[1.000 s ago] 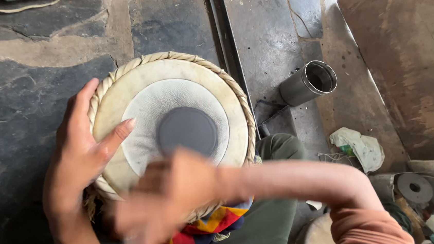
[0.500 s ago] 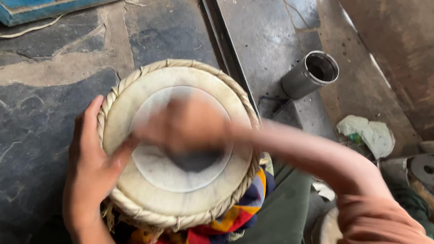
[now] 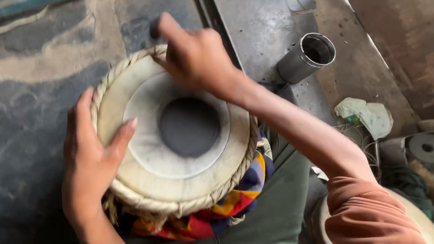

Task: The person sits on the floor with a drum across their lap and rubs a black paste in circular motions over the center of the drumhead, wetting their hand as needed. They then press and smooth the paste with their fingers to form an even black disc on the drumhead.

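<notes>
Head view: the left hand [image 3: 88,163] lies flat and spread against the near-left rim of one drum [image 3: 177,135], apparently to steady it on the lap. The drum sits between both hands, on a multicoloured cloth [image 3: 224,209]. The right hand [image 3: 196,56] is curled over the far rim, fingers bunched on the braided edge; whether it grips anything small, I cannot tell. Right of that hand, one metal cylinder [image 3: 307,55] lies on the floor [image 3: 20,117].
</notes>
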